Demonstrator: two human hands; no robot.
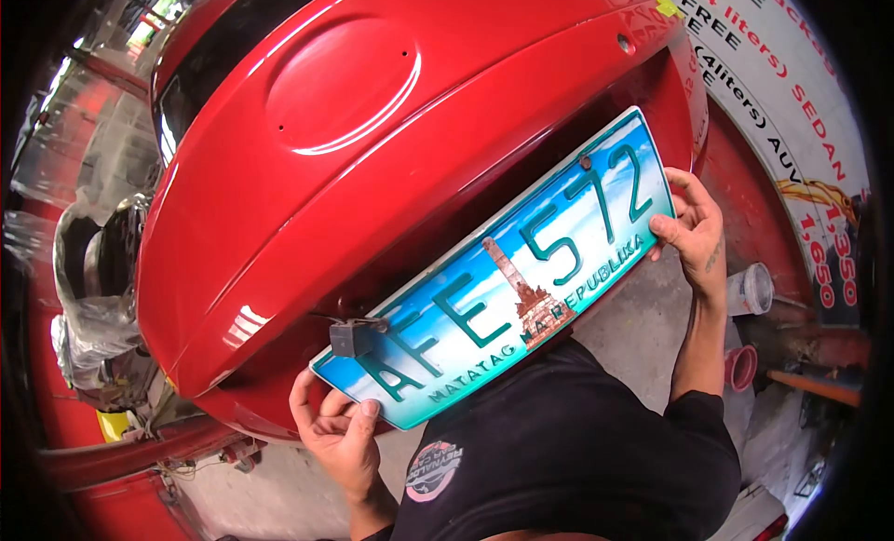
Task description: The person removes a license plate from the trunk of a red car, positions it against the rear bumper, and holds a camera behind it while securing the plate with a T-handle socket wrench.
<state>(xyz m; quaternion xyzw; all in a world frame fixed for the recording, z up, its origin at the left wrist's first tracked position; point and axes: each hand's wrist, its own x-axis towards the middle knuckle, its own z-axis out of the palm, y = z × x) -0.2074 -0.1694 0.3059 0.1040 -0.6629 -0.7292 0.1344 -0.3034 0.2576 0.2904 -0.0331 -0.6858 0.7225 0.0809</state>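
Observation:
A licence plate (498, 280) with green raised characters and a monument picture is held tilted in front of the red car body panel (372, 169). My left hand (345, 434) grips its lower left corner, thumb on the face and fingers behind. On the right end, my right hand (689, 224) pinches the edge with the thumb in front. A small dark grey block (354, 338) overlaps the plate's upper left part; whether it is attached cannot be made out. One dark bolt head (586, 161) shows near the upper right edge.
Below the plate is my black shirt (577, 439). A white bucket (750, 290) and a red container (740, 367) stand on the concrete floor at right. Behind them leans a printed sign (792, 103). Plastic-wrapped parts (98, 262) are at the left.

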